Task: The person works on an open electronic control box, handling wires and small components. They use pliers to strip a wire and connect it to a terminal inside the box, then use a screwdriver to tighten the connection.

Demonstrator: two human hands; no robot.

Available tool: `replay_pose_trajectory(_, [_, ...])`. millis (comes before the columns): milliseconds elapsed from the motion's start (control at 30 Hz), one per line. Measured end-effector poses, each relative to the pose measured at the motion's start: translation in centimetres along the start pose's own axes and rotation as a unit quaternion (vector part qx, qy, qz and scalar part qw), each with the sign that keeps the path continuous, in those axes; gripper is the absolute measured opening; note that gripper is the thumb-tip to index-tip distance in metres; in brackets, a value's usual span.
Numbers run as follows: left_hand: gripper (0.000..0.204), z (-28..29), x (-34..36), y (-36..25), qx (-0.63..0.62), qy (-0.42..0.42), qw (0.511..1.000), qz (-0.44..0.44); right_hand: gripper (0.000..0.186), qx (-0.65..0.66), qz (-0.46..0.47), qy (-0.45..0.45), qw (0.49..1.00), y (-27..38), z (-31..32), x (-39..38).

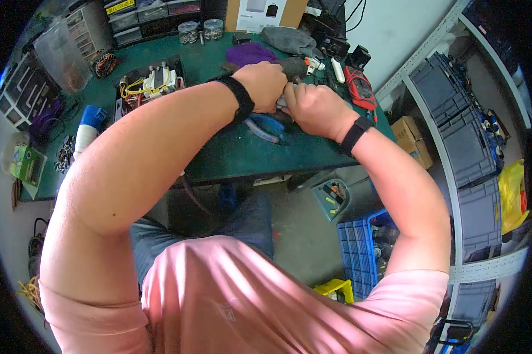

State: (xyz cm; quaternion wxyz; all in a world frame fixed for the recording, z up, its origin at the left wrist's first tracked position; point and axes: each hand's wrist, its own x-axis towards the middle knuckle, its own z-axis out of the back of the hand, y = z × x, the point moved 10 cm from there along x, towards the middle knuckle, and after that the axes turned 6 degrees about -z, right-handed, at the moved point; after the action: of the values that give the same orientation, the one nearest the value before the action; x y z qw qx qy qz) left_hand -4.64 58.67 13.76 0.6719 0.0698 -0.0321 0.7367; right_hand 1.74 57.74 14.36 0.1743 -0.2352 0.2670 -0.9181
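Observation:
My left hand [260, 85] is closed near the back middle of the green bench, its grip largely hidden. Right beside it, my right hand [316, 109] is curled tightly round a small greyish part that I cannot make out. A dark grey rounded object [292, 66] shows just beyond both hands, partly covered by them. Blue-handled pliers [266, 126] lie on the bench below my hands. A purple cloth [249, 53] lies behind my left hand.
An electronics assembly with yellow wires [150, 85] and a blue-white cylinder [89, 131] stand left. A red meter [360, 87] lies right. Jars [195, 33] stand at the back of the bench [230, 159]. Shelved grey crates [463, 150] and a blue crate [355, 253] are at the right.

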Motion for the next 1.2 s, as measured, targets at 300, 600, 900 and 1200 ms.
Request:
replay_pose_trajectory(300, [0.033,1.1,-1.1,-1.5,-0.014,-0.058,0.998,0.026,0.037,0.078,-0.167,-0.073,0.980,-1.0,3.3,-2.7])
replay_pose_trajectory(600, [0.039,-1.1,-1.4,-4.9,0.031,-0.086,0.995,0.035,0.034,0.723,-0.608,-0.271,0.184,4.1,-5.0,-14.4])
replay_pose_trajectory(900, [0.030,-1.2,-1.6,-5.1,0.034,-0.110,0.989,0.096,0.036,0.753,-0.578,-0.220,0.224,3.3,-10.2,-13.0])
replay_pose_trajectory(1200, [0.031,-2.0,-1.7,-5.1,0.011,-0.081,0.985,0.152,0.026,0.766,-0.606,-0.200,0.076,2.9,-11.5,-12.2])
